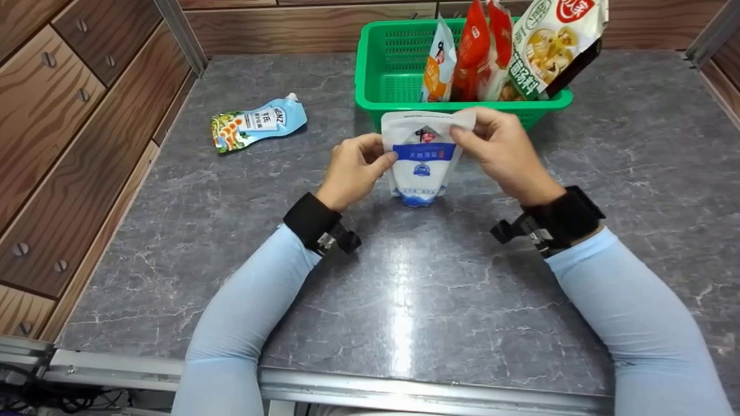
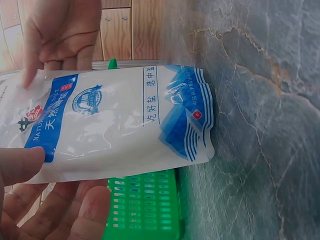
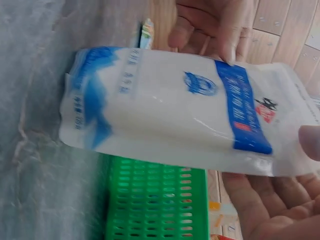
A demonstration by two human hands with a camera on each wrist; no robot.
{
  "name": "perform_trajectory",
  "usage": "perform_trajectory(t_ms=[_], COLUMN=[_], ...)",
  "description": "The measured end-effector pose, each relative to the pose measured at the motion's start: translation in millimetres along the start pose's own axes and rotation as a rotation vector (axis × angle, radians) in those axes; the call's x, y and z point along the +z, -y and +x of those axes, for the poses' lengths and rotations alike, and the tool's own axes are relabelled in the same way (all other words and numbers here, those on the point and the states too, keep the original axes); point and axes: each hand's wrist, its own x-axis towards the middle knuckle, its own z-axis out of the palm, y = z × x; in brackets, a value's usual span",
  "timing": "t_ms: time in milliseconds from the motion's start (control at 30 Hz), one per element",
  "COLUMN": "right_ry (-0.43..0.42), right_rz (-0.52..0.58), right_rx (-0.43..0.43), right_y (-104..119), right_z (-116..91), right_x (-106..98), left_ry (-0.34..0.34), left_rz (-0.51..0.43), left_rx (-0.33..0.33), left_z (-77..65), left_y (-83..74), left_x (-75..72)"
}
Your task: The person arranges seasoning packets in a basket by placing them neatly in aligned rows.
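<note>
A white and blue bag of salt [image 1: 421, 167] stands upright on the grey table in front of the basket, its printed face toward me. My left hand [image 1: 354, 169] pinches the bag's left edge, thumb on the front and fingers behind. At the top right corner, my right hand [image 1: 502, 151] pinches it the same way. In the left wrist view the salt bag [image 2: 120, 120] has its lower end at the tabletop. The right wrist view shows the salt bag [image 3: 165, 105] between both hands.
Just behind the bag sits a green basket [image 1: 370, 63] holding an orange and white pouch [image 1: 438, 66], red packets [image 1: 471, 52] and a soup seasoning packet [image 1: 552, 49]. A light blue Heinz pouch [image 1: 260, 122] lies flat at the left. Wood-patterned panels [image 1: 324, 29] border the table.
</note>
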Motion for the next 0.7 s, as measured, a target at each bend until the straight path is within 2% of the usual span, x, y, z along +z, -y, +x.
perform_trajectory(t_ms=[100,400,533,700], right_ry=[-0.013,-0.036,-0.046,-0.048], right_rz=[-0.013,-0.027,0.003,0.046], right_rx=[-0.032,-0.056,-0.068,-0.070], right_y=[3.8,4.8,4.4,3.8], right_z=[-0.6,-0.1,0.7,1.5], right_x=[-3.0,-4.0,-3.3,-2.7], left_ry=[0.004,0.023,0.038,0.089], left_rz=[-0.002,-0.015,-0.034,0.006], left_rx=[0.000,0.003,0.010,-0.019], left_z=[0.3,0.1,0.0,-0.2], left_y=[-0.6,-0.6,-0.8,3.4], left_x=[-0.1,-0.1,0.5,3.5])
